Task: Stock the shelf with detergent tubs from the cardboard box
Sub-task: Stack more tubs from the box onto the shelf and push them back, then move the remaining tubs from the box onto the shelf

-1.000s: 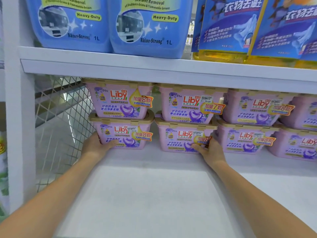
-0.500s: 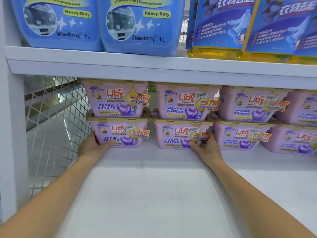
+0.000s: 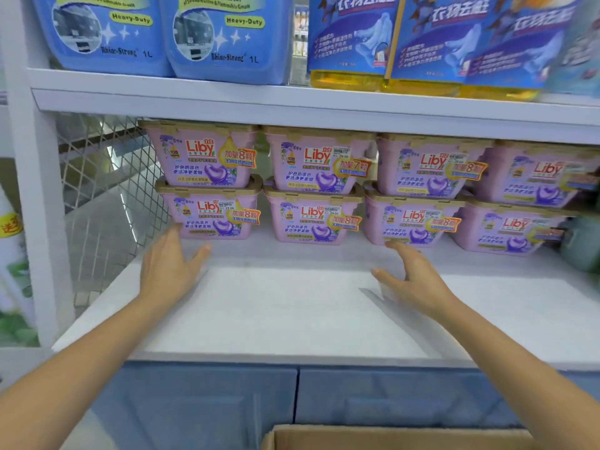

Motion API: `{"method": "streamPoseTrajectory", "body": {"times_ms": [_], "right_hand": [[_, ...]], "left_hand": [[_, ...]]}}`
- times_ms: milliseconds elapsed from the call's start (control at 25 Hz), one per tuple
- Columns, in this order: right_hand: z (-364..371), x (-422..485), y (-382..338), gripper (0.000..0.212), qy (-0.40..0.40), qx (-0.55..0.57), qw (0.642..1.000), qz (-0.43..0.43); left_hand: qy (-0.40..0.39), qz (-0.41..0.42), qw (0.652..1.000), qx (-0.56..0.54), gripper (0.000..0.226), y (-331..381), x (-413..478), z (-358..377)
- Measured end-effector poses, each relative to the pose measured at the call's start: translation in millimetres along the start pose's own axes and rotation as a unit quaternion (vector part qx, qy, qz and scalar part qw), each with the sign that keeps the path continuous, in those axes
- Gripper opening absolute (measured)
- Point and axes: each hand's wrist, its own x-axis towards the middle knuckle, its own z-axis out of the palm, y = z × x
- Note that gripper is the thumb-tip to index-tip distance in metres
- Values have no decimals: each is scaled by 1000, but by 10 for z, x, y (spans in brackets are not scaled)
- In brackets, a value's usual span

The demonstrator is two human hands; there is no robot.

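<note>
Blue jugs (image 3: 162,34), perhaps yellow bottles (image 3: 422,82)

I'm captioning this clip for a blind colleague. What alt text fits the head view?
Two empty open hands, left hand and right hand, hover over a white shelf before stacked pink detergent tubs. A cardboard box edge shows below.

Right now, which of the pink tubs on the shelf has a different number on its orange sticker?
The top tub in the second stack from the left. Its orange sticker reads 7, while the other stickers that can be read show 8; the far-right ones are blurred.
</note>
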Motion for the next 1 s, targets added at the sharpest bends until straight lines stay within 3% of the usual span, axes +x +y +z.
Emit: {"method": "streamPoseTrajectory", "body": {"times_ms": [200, 320, 440, 640, 800, 1000], "right_hand": [[-513, -709, 381, 74, 5, -165, 985, -41], [-793, -1277, 726, 82, 7, -199, 980, -26], [-893, -1833, 1034, 73, -8, -210, 977, -27], [-807, -2581, 1397, 85, -51, -202, 978, -16], [-680, -3084, 1611, 80, -70, -195, 978, 14], [-569, -3631, 1886, 69, -93, -174, 979, 55]], "left_hand": [[-73, 65, 989, 110, 82, 469, -888, -375], [-129, 118, 972, 160, 85, 711, -1552, -453], [-169, 132, 960, 178, 86, 883, -2147, -448], [-228, 147, 941, 201, 88, 1037, -2888, -348], [-260, 169, 926, 214, 93, 983, -3325, -322], [-329, 114, 921, 173, 86, 857, -3879, -299]]}}
